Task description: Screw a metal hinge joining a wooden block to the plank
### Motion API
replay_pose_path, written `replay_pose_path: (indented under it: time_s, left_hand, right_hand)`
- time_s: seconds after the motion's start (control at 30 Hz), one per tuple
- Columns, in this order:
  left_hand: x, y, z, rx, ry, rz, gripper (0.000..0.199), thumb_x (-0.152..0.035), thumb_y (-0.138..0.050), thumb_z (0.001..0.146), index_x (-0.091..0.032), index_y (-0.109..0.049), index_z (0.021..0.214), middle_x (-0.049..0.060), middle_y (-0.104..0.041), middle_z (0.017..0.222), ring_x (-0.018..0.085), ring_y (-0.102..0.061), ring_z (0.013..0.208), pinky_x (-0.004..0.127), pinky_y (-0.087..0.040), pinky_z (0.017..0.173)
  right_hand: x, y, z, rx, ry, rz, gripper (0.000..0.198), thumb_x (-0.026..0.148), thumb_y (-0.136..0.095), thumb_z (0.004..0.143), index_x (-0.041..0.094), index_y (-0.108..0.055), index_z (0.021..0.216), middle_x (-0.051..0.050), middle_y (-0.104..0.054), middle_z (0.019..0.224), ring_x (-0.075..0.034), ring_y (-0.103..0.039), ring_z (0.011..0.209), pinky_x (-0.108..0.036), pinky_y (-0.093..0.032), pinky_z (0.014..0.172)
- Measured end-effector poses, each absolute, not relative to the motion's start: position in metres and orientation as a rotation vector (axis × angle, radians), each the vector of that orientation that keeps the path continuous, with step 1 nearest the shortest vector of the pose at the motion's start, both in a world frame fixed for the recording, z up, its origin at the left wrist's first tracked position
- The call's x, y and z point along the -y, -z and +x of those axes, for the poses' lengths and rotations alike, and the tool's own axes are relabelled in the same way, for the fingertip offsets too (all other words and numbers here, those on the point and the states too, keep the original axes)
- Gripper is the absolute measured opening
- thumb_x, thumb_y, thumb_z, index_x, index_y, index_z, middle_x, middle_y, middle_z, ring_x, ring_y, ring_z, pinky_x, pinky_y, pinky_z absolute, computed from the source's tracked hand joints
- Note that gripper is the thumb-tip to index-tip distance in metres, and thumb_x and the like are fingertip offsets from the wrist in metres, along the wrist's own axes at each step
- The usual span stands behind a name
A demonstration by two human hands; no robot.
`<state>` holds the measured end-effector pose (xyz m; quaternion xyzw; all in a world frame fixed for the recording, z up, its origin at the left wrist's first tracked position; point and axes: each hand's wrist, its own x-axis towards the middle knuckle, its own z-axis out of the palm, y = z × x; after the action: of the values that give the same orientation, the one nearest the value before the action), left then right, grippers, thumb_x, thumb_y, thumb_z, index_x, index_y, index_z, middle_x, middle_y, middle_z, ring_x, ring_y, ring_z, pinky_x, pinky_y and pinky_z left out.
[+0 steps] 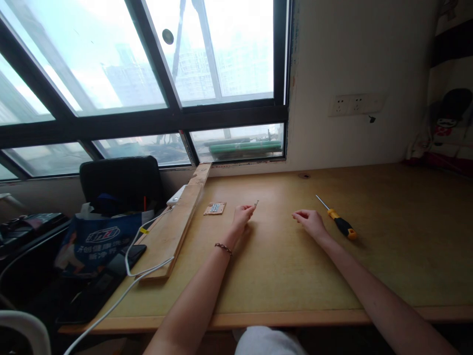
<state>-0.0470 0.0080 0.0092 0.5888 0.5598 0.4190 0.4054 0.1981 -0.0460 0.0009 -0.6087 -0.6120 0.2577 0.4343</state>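
Observation:
My left hand (243,217), with a braided bracelet at the wrist, pinches a small, thin metal piece (256,202) that looks like a screw or bolt and points up. My right hand (309,221) is held apart from it over the table, thumb and fingertips pressed together; whatever may be between them is too small to make out. To the right of that hand lies a screwdriver (340,223) with a black and yellow handle, its shaft pointing away from me. Left of my left hand a small wooden piece (207,209) carries silvery metal parts (215,207).
A long wooden board (168,236) lies along the table's left side, a white cable (127,261) crossing it and a white power strip (176,195) beside it. Beyond are a blue bag (107,246) and a black chair (120,180). Wall sockets (349,104) are at the back right.

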Motion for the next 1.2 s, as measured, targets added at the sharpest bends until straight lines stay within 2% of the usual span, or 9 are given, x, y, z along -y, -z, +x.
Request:
replay_pose_path:
  time_s: [0.07, 0.13, 0.33, 0.57, 0.63, 0.73, 0.87, 1.07, 1.2]
  left_hand:
    - [0.008, -0.010, -0.020, -1.215, -1.071, 1.409, 0.032, -0.045, -0.059, 0.067, -0.013, -0.057, 0.061, -0.005, -0.040, 0.044, 0.005, -0.032, 0.040, 0.020, -0.021, 0.041]
    - [0.024, -0.009, 0.005, -1.122, -1.041, 1.392, 0.033, -0.045, -0.063, 0.063, -0.013, -0.059, 0.066, -0.005, -0.041, 0.044, 0.005, -0.032, 0.040, 0.020, -0.020, 0.041]
    - [0.047, -0.001, 0.033, -1.053, -1.023, 1.494, 0.028, -0.041, -0.061, 0.066, -0.013, -0.060, 0.069, -0.001, -0.052, 0.049, 0.006, -0.038, 0.043, 0.019, -0.025, 0.042]
    - [0.046, -0.003, 0.027, -1.024, -1.014, 1.436, 0.036, -0.044, -0.065, 0.064, -0.011, -0.064, 0.079, -0.004, -0.048, 0.046, 0.006, -0.034, 0.042, 0.019, -0.022, 0.043]
    - [0.047, -0.006, 0.026, -0.999, -1.032, 1.374, 0.036, -0.043, -0.067, 0.063, -0.011, -0.066, 0.079, -0.002, -0.054, 0.052, 0.006, -0.039, 0.047, 0.020, -0.026, 0.046]
    - [0.047, -0.009, 0.024, -1.005, -1.094, 1.248, 0.035, -0.042, -0.070, 0.060, -0.012, -0.068, 0.080, 0.002, -0.062, 0.067, 0.007, -0.044, 0.054, 0.020, -0.030, 0.050]
    - [0.044, -0.007, 0.020, -1.044, -1.116, 1.132, 0.037, -0.042, -0.072, 0.058, -0.013, -0.069, 0.081, 0.001, -0.060, 0.065, 0.006, -0.039, 0.050, 0.020, -0.028, 0.049]
    - [0.044, -0.006, 0.019, -0.948, -1.063, 1.229, 0.040, -0.043, -0.071, 0.059, -0.013, -0.071, 0.086, 0.006, -0.065, 0.077, 0.008, -0.045, 0.059, 0.020, -0.032, 0.053]
    - [0.046, -0.008, 0.019, -0.970, -1.044, 1.226, 0.039, -0.042, -0.072, 0.058, -0.013, -0.071, 0.085, 0.006, -0.065, 0.076, 0.009, -0.046, 0.061, 0.020, -0.033, 0.054]
  right_hand:
    - [0.053, -0.001, 0.181, 1.432, -0.884, -1.327, 0.036, 0.045, -0.055, 0.073, 0.011, -0.066, 0.077, -0.006, -0.065, 0.068, -0.013, -0.057, 0.057, -0.023, -0.043, 0.051]
    - [0.061, -0.002, 0.165, 1.348, -1.016, -1.191, 0.042, 0.050, -0.057, 0.071, 0.010, -0.065, 0.079, -0.006, -0.065, 0.069, -0.012, -0.057, 0.055, -0.022, -0.045, 0.049]
    - [0.070, 0.000, 0.153, 1.193, -1.159, -1.098, 0.040, 0.052, -0.064, 0.065, 0.013, -0.063, 0.071, -0.002, -0.062, 0.061, -0.013, -0.059, 0.054, -0.024, -0.050, 0.053]
    - [0.066, 0.002, 0.157, 1.163, -1.104, -1.125, 0.043, 0.053, -0.064, 0.065, 0.011, -0.067, 0.072, -0.004, -0.063, 0.057, -0.014, -0.060, 0.053, -0.026, -0.052, 0.054]
    - [0.066, 0.000, 0.158, 1.173, -1.087, -1.131, 0.042, 0.052, -0.063, 0.067, 0.011, -0.068, 0.073, -0.004, -0.063, 0.056, -0.014, -0.060, 0.052, -0.025, -0.051, 0.054]
    - [0.065, -0.002, 0.159, 1.170, -1.044, -1.117, 0.042, 0.050, -0.064, 0.067, 0.010, -0.069, 0.076, -0.006, -0.065, 0.065, -0.014, -0.060, 0.057, -0.025, -0.051, 0.054]
    - [0.063, -0.002, 0.161, 1.160, -1.027, -1.098, 0.043, 0.049, -0.064, 0.066, 0.010, -0.070, 0.086, -0.007, -0.064, 0.078, -0.014, -0.059, 0.064, -0.027, -0.053, 0.056]
    - [0.063, 0.001, 0.161, 1.283, -1.010, -1.074, 0.044, 0.051, -0.059, 0.072, 0.011, -0.069, 0.086, -0.004, -0.057, 0.076, -0.011, -0.055, 0.059, -0.027, -0.052, 0.058]
    - [0.066, 0.000, 0.161, 1.420, -0.926, -1.116, 0.042, 0.050, -0.053, 0.077, 0.011, -0.068, 0.083, -0.003, -0.055, 0.071, -0.011, -0.056, 0.056, -0.024, -0.048, 0.055]
